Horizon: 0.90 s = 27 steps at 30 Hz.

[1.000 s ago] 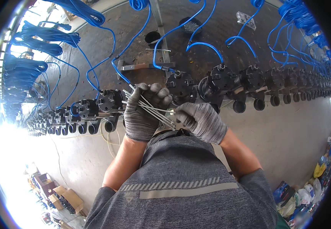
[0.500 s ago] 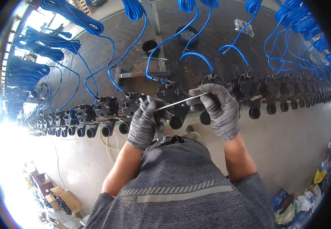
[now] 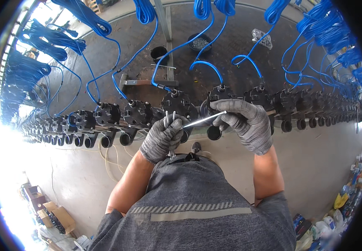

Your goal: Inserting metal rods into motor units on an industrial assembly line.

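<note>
Your left hand point(image 3: 161, 140) is clenched around a small bundle of thin metal rods point(image 3: 168, 121), their tips sticking up above the glove and their tails poking out below the fist, just in front of your chest. Your right hand point(image 3: 248, 125) has one single rod point(image 3: 204, 119) pinched at its right end between thumb and fingers point(image 3: 227, 118); the rod lies nearly level, slightly tilted, its left end touching or just beside the bundle, so you look to be mid-draw: separating one rod from the stock. Directly beyond both hands runs the long row of black valve bodies point(image 3: 180, 104), each fed from above by a blue hose point(image 3: 181, 46), with round open ports point(image 3: 213, 133) facing you along the lower edge. My read: the picking step is nearly done, the fitting step not yet begun. Next move calls for clearing the rod's free end from the bundle, then lining it up with whichever valve body takes it; I can't tell from here which hole or fitting that is. Keep the left grip tight so the rest don't slide out downward. The bench point(image 3: 314, 159) face below the row is bare concrete-grey; a black bucket point(image 3: 159, 53) and a hammer-like tool point(image 3: 143, 82) lie beyond the row, well apart from both hands.
</note>
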{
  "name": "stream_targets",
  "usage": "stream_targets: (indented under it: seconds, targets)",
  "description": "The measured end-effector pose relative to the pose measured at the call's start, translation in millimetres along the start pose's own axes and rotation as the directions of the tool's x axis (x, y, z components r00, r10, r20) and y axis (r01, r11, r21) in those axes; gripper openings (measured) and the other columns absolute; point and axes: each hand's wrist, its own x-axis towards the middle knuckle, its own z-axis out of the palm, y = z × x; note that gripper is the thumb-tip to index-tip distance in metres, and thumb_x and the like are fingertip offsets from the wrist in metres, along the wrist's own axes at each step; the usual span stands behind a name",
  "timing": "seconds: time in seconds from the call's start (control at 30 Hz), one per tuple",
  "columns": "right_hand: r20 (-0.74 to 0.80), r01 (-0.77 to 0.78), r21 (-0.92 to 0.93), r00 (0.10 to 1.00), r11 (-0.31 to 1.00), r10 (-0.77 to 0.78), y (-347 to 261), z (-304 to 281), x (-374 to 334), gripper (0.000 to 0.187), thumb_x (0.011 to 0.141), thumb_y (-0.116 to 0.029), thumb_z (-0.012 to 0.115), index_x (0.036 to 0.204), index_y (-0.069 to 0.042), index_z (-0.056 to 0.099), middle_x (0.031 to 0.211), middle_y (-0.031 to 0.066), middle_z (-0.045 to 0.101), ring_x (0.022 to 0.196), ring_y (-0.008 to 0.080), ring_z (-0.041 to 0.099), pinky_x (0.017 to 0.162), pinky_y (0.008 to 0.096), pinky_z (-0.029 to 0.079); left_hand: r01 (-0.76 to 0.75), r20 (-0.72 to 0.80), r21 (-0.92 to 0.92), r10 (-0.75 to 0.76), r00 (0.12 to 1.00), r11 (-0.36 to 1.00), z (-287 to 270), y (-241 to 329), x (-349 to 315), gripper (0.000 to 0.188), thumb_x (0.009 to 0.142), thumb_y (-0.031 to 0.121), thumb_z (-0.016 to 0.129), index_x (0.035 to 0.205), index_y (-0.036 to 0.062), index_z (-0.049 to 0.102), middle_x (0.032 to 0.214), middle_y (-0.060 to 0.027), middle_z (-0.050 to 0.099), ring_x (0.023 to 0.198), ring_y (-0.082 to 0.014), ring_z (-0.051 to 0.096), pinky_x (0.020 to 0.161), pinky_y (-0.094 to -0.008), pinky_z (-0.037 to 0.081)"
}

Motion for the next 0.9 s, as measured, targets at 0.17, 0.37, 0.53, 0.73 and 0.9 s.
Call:
stream_targets:
  seconds: [0.17,0.37,0.53,0.73,0.9]
  targets:
    - [0.085,0.191,-0.205,0.981,0.960,-0.177,-2.8,-19.0,3.3,0.028,0.090,-0.012,0.079,0.117,-0.008,0.076,0.109,0.0078,0.079,0.091,0.0165,0.077,0.077,0.0298,0.062,-0.001,0.106,-0.082,0.009,0.994,0.997,-1.6,-2.3,6.4,0.031,0.108,0.035,0.061,0.118,0.0059,0.065,0.069,0.0070,0.047,0.055,-0.0020,0.040,0.047,-0.0192,0.033]
    - [0.212,0.367,-0.480,0.930,0.797,-0.301,-13.0,-23.9,12.6,0.031,0.083,-0.018,0.083,0.112,-0.010,0.078,0.106,0.0070,0.079,0.090,0.0212,0.077,0.076,0.0310,0.063,0.038,0.153,-0.157,-0.014,0.988,0.987,-11.8,-1.4,11.3,0.032,0.108,0.036,0.060,0.117,0.0049,0.066,0.068,0.0073,0.046,0.055,-0.0018,0.040,0.046,-0.0189,0.032]
    - [0.248,0.461,-0.638,0.881,0.617,-0.403,-23.2,-11.2,17.9,0.032,0.078,-0.022,0.086,0.108,-0.012,0.079,0.101,0.0069,0.078,0.087,0.0215,0.076,0.071,0.0317,0.063,0.071,0.231,-0.183,-0.027,0.973,0.981,-26.0,6.6,15.4,0.032,0.108,0.037,0.061,0.116,0.0061,0.067,0.067,0.0075,0.044,0.054,-0.0020,0.039,0.045,-0.0192,0.031]
    - [0.288,0.422,-0.702,0.905,0.574,-0.313,-47.3,3.4,29.4,0.030,0.078,-0.022,0.086,0.105,-0.011,0.079,0.099,0.0077,0.077,0.082,0.0232,0.076,0.068,0.0322,0.062,0.154,0.252,-0.246,-0.090,0.964,0.957,-41.7,14.8,23.0,0.032,0.108,0.037,0.061,0.118,0.0069,0.067,0.066,0.0081,0.041,0.053,-0.0024,0.037,0.045,-0.0198,0.030]
    - [0.311,0.420,-0.693,0.907,0.587,-0.282,-61.7,14.7,41.3,0.026,0.082,-0.019,0.085,0.106,-0.010,0.078,0.098,0.0078,0.076,0.080,0.0234,0.076,0.066,0.0316,0.061,0.158,0.288,-0.206,-0.094,0.953,0.966,-52.1,22.6,27.2,0.034,0.106,0.040,0.064,0.118,0.0087,0.063,0.064,0.0093,0.038,0.050,-0.0019,0.035,0.044,-0.0188,0.028]
